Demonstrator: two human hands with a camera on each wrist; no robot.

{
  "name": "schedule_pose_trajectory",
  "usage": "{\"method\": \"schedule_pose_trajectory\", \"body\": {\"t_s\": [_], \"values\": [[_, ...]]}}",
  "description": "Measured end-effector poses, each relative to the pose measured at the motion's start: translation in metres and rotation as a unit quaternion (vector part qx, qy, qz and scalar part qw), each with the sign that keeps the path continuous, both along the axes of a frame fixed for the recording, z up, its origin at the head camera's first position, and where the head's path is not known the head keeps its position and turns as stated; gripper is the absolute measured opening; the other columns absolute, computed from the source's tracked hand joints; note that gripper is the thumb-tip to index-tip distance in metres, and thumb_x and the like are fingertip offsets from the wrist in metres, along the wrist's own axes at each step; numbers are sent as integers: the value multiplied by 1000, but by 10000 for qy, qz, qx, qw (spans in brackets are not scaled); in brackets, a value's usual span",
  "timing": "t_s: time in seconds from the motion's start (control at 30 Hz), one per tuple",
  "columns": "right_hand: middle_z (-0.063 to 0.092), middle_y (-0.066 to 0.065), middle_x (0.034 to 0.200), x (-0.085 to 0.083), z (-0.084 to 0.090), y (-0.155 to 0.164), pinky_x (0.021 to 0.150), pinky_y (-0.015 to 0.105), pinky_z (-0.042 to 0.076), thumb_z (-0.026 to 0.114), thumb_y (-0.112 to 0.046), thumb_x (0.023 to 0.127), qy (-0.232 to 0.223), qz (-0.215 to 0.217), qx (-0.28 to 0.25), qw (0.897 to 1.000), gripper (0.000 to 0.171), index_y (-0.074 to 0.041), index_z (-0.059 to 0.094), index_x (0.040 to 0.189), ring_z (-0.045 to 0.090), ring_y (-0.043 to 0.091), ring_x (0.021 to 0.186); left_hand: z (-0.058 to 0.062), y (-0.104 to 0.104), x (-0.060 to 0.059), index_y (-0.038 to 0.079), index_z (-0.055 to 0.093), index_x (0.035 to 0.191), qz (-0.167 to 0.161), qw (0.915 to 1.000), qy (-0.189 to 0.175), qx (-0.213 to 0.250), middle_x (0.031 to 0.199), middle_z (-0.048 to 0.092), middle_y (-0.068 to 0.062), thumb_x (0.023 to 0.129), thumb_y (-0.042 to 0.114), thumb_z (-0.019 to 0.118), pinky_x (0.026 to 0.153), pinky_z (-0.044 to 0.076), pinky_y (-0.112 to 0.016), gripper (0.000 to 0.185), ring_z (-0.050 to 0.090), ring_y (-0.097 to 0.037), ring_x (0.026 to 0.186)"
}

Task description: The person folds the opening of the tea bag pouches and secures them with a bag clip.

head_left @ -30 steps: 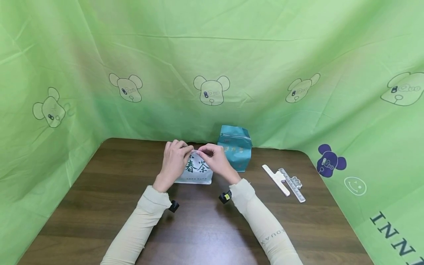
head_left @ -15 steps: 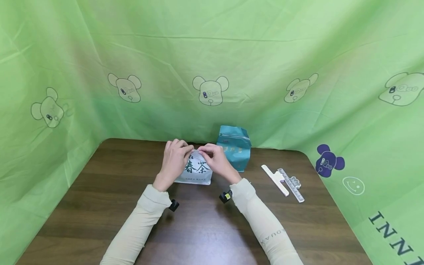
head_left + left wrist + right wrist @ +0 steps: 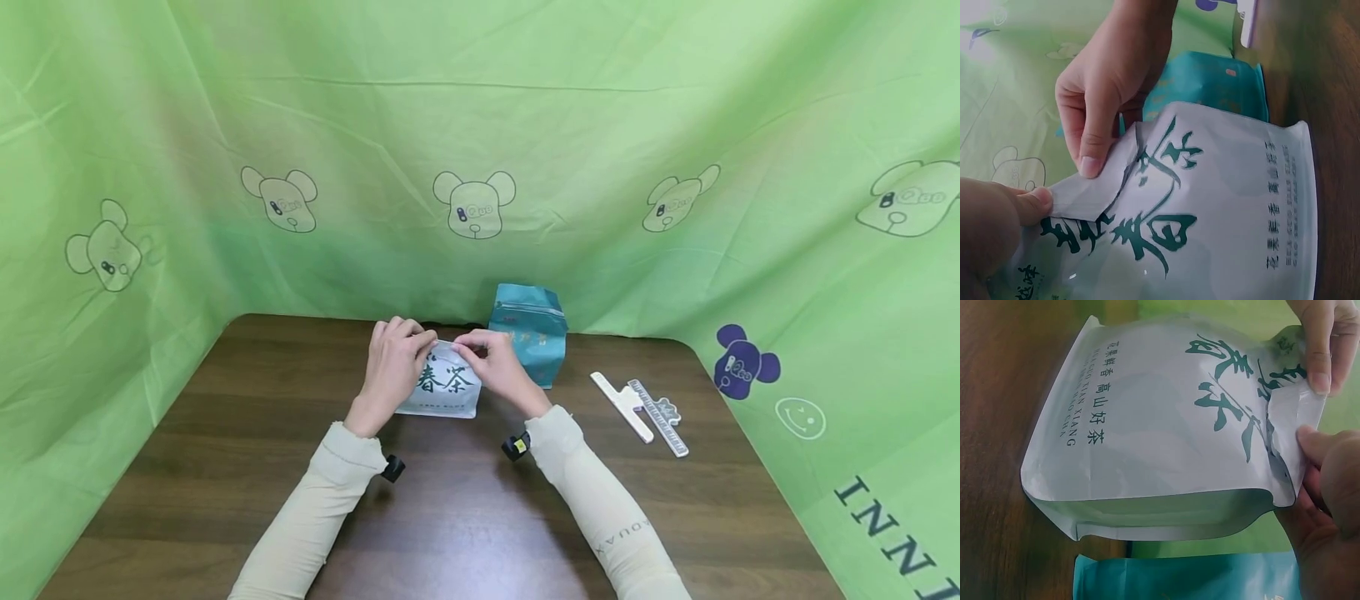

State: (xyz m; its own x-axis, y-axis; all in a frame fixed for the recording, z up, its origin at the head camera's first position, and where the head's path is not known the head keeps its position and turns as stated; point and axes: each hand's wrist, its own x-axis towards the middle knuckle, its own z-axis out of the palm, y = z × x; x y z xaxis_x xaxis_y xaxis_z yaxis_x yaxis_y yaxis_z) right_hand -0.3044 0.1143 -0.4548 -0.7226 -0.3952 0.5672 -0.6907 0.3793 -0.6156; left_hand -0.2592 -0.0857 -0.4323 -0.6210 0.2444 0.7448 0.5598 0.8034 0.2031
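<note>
A white tea bag (image 3: 442,398) with large green characters stands upright on the table in the head view, between my two hands. My left hand (image 3: 395,360) pinches its top edge towards the left, thumb in front. Farther right on the same edge, my right hand (image 3: 498,363) pinches with thumb and fingers. Part of the top is creased over to the front as a plain flap (image 3: 1088,199), seen in the left wrist view. From the right wrist, the flap runs between both thumbs, and the bag's pleated side (image 3: 1166,512) faces the camera. The fingers behind the bag are mostly hidden.
Just behind and right of my right hand stands a teal bag (image 3: 542,354). Two bag clips lie to the right on the wooden table (image 3: 285,392): a white clip (image 3: 624,408) and a grey-white clip (image 3: 660,418). A green printed curtain (image 3: 375,125) hangs behind and beside the table.
My right hand has shifted slightly right along the top edge of the tea bag, widening the gap between the hands. My left hand keeps its place, still pinching the edge.
</note>
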Motion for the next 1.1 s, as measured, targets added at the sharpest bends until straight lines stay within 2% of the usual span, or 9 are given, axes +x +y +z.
{"method": "schedule_pose_trajectory", "body": {"t_s": [0.2,0.43,0.7,1.1], "values": [[75,9,91,1,0,0,65,24,54,68,0,95,215,182,167,9995,11,-1,78,99,65,13,74,2,0,3,11,81,94,54,10000,-27,26,86,69,-4,92,14,75,76,38,-39,7,57,-24,82],[74,11,94,5,1,4,67,25,55,65,4,95,222,317,243,9990,16,1,78,103,66,15,77,2,3,7,11,80,94,104,9999,-16,8,87,69,-4,92,15,75,77,39,-38,7,58,-25,83],[74,9,96,6,0,8,68,26,54,63,4,96,271,313,233,9989,18,-1,78,106,67,16,80,3,4,4,12,80,92,40,10000,44,3,86,69,-3,92,16,75,76,38,-39,6,57,-24,82],[73,12,102,9,-3,12,75,28,57,57,15,93,132,389,298,9987,30,1,76,112,68,20,87,-2,4,1,12,80,93,2,9998,152,147,87,69,-4,91,14,76,76,39,-40,6,58,-26,83]]}}
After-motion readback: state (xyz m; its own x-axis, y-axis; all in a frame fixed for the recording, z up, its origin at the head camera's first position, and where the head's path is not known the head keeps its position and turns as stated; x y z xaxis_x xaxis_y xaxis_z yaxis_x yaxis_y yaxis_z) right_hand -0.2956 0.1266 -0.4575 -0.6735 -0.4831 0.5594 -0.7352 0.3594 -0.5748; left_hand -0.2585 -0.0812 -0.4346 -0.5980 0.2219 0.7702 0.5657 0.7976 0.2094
